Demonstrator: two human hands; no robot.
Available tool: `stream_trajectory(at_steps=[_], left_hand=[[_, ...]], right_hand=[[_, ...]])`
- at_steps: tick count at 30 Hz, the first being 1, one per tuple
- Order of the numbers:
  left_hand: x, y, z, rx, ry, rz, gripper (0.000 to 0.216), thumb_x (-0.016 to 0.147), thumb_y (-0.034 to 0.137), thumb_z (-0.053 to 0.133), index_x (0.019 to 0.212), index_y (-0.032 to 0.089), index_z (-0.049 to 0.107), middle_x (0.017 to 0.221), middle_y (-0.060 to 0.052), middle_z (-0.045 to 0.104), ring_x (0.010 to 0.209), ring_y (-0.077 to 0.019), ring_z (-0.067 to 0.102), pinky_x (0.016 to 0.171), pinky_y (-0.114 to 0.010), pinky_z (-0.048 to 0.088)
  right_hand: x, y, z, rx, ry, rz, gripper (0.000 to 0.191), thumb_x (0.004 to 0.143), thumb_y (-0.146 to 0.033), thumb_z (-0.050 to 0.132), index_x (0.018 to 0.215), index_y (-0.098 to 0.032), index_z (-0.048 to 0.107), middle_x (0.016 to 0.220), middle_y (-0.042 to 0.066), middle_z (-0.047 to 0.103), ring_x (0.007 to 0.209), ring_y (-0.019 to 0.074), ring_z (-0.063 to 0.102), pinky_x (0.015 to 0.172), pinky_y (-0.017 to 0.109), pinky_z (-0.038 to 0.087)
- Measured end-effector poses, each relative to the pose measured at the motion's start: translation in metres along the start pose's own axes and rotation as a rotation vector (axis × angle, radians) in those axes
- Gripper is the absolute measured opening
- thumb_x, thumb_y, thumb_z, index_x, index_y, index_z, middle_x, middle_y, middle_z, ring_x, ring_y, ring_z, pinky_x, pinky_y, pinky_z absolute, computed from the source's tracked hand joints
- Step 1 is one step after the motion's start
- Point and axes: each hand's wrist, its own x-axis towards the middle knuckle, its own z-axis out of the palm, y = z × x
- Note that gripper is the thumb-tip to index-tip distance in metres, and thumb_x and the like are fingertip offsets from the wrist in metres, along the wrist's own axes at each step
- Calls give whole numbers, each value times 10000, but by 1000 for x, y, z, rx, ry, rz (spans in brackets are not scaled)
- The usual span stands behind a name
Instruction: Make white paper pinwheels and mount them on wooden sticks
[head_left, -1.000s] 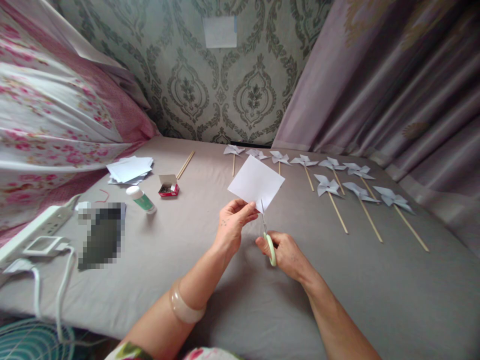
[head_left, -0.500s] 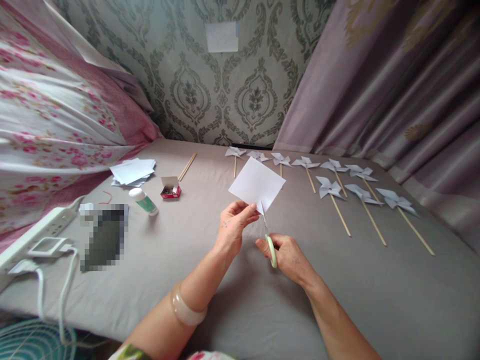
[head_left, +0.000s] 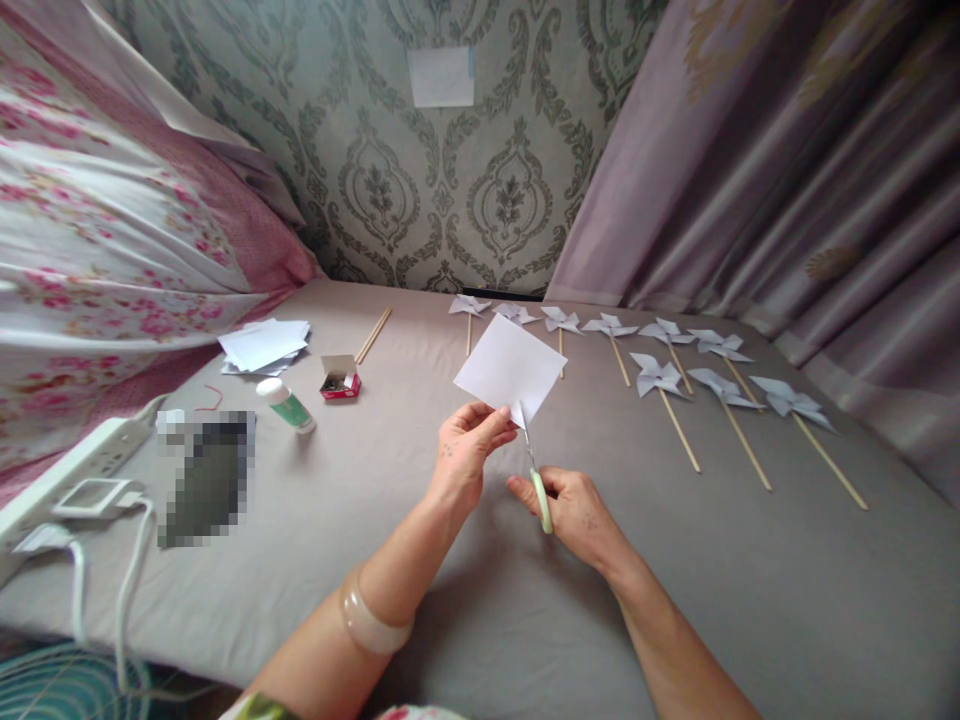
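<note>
My left hand [head_left: 465, 455] pinches the near corner of a white square of paper [head_left: 510, 367] and holds it up over the grey sheet [head_left: 390, 520]. My right hand [head_left: 574, 510] grips pale green scissors [head_left: 538, 492] just below it. The blades point up into the paper's lower corner, where a short slit shows. A pale bangle sits on my left wrist.
Several white paper pinwheels on wooden sticks [head_left: 664, 385] lie in rows at the right. At the left lie a stack of white paper [head_left: 262, 345], a glue stick [head_left: 285, 403], a small red box of pins [head_left: 340, 378], loose sticks [head_left: 373, 333] and a white power strip [head_left: 67, 470].
The scissors have edged a little further into the paper's corner. Both hands stay in nearly the same place.
</note>
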Motion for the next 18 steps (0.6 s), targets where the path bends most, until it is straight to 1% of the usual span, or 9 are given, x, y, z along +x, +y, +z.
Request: stream_trajectory(at_steps=[5, 13, 18], left_hand=[[0, 0, 0, -2, -5, 0, 326, 541, 318, 861, 679, 138, 627, 657, 0, 662, 642, -118, 640, 653, -239, 519], [0, 2, 1, 3, -4, 2, 316, 547, 312, 856, 676, 137, 627, 653, 2, 654, 640, -116, 633, 657, -242, 514], [-3, 0, 2, 26, -27, -1, 296, 556, 304, 849, 673, 130, 641, 657, 4, 646, 627, -107, 622, 650, -235, 508]], right_hand=[[0, -1, 0, -11, 15, 8, 545, 793, -645, 510, 511, -187, 424, 510, -34, 387, 519, 97, 350, 511, 250, 265], [0, 0, 2, 7, 39, -14, 517, 792, -602, 544, 503, -182, 459, 481, -30, 420, 495, 94, 360, 488, 246, 261], [0, 1, 2, 40, 54, -31, 493, 788, -576, 569, 508, -187, 456, 483, -30, 435, 485, 93, 360, 476, 245, 251]])
